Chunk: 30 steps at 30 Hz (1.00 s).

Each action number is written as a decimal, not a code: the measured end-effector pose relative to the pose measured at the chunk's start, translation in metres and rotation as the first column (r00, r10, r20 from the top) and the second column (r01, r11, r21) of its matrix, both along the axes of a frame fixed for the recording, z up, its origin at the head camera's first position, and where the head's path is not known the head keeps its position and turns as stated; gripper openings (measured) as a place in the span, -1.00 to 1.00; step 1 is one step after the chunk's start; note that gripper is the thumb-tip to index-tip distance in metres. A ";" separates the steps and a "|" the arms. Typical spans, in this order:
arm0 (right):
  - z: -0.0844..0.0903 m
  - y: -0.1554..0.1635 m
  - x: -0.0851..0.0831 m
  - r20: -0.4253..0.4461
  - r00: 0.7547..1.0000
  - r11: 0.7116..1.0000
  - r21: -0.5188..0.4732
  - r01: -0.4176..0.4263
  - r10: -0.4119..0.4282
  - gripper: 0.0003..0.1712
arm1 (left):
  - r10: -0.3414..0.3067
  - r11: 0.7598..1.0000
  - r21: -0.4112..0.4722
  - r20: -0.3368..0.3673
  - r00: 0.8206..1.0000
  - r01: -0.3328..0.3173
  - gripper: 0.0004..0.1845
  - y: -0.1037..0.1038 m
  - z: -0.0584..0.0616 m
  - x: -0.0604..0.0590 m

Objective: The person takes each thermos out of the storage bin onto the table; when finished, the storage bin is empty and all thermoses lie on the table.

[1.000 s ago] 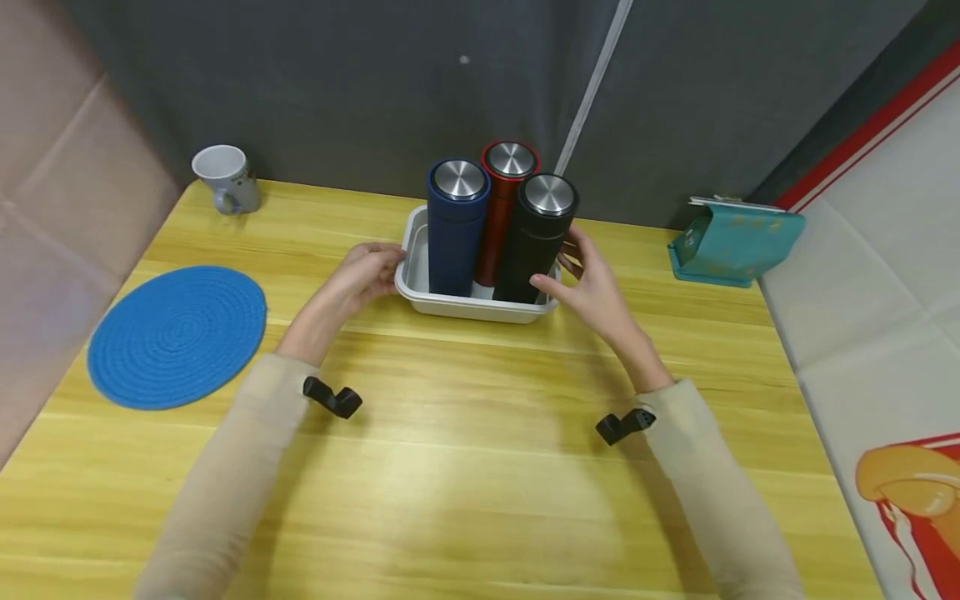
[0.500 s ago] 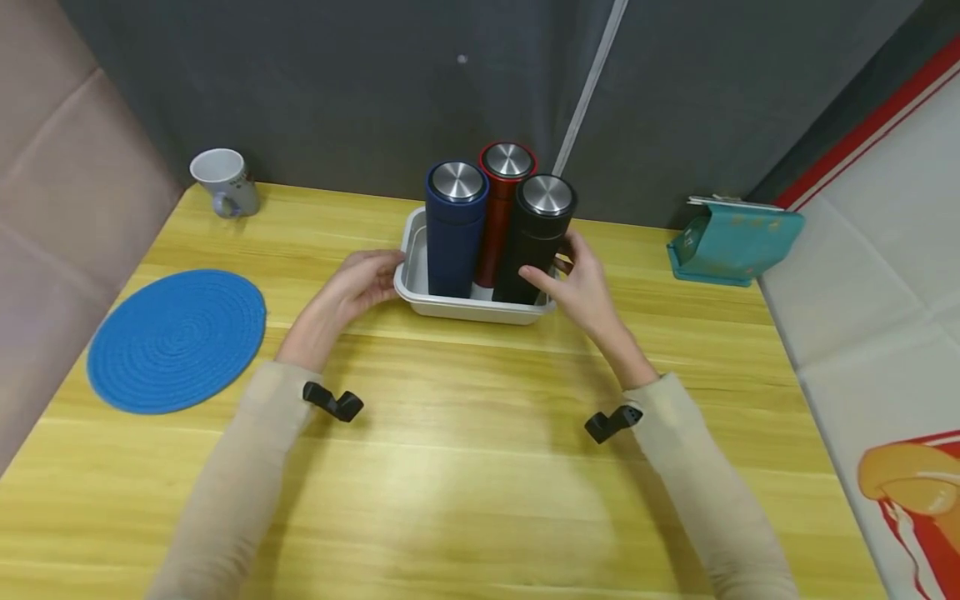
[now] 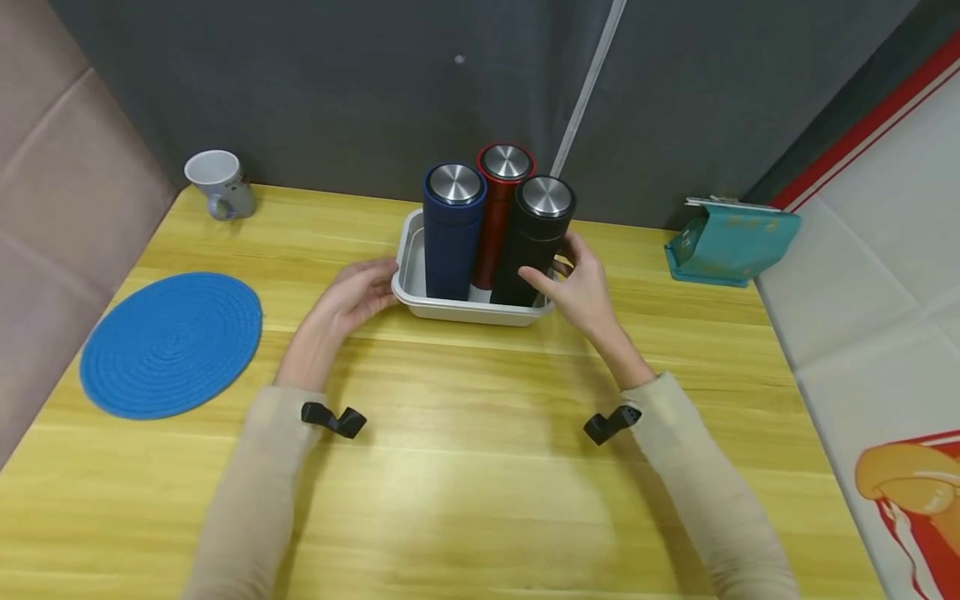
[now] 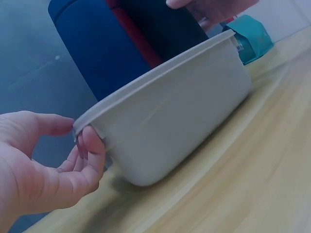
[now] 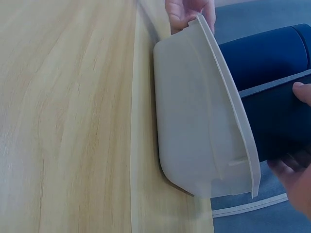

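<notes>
Tabletop (image 3: pixel 465 433) of yellow wood carries a blue mat (image 3: pixel 171 343) at left, a teal pouch (image 3: pixel 731 242) at right and a white mug (image 3: pixel 217 183) at the back corner. At centre back, a grey tray (image 3: pixel 450 310) holds three upright flasks: blue (image 3: pixel 452 233), red (image 3: pixel 500 208), black (image 3: pixel 536 242). The left hand (image 3: pixel 352 300) pinches the tray's left rim between thumb and fingers (image 4: pixel 90 145). The right hand (image 3: pixel 581 287) curls its fingers around the black flask.
</notes>
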State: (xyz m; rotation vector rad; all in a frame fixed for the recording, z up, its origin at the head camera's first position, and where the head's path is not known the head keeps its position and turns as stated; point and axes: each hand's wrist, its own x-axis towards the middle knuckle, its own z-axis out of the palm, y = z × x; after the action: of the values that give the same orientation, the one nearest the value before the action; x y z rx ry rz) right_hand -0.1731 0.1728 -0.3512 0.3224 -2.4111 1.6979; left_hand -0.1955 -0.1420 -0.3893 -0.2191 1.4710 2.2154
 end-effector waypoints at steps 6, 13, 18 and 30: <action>0.003 0.000 0.000 -0.006 1.000 1.000 -0.014 -0.003 0.003 -0.31 | 0.004 0.999 -0.036 -0.022 1.000 -0.005 -0.41 -0.002 0.003 0.008; 0.016 0.000 0.001 -0.029 1.000 0.998 -0.061 0.007 -0.009 -0.33 | 0.012 0.999 -0.038 -0.026 1.000 -0.013 -0.45 -0.001 0.001 0.012; 0.031 0.003 0.002 -0.092 0.995 0.993 -0.117 0.021 -0.032 -0.39 | 0.020 0.999 -0.038 -0.028 0.999 -0.021 -0.65 0.000 0.000 0.012; 0.080 0.023 0.001 -0.101 0.983 0.982 -0.132 0.137 -0.151 -0.43 | -0.003 0.999 -0.045 -0.037 0.999 0.001 -0.77 -0.002 0.000 0.014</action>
State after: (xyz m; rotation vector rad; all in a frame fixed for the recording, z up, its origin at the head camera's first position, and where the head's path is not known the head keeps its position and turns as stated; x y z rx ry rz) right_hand -0.1722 0.1959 -0.2711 0.2120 -2.1820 1.7095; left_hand -0.1814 -0.1436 -0.3889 -0.1921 1.5413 2.1973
